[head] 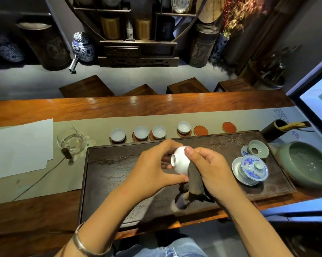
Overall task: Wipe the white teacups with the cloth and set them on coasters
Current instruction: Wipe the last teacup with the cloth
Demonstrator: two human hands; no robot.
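White glazed teacup held in the air over the dark carved wooden tea tray, tipped on its side: foot ring toward the left hand, mouth apparently toward the right, so its axis runs roughly left to right across the tray. Left hand pinches the cup, fingers curled over the top, thumb under the lower wall. Right hand clamps the brown-grey cloth, thumb pressed on the cup's upper wall; the cloth's loose end hangs down to the tray. Both hands touch the cup; the right does the wiping, the left looks to do the turning. Whether cloth reaches inside the mouth cannot be told. Beyond the tray's far edge, on the grey-green table runner, a row of four white teacups already on coasters; just right of them, two bare round red-brown coasters. The nearer bare one lies up and slightly right of the held cup, so the right hand seems closer, though it carries the cloth. The cup must be turned mouth-up before setting down.
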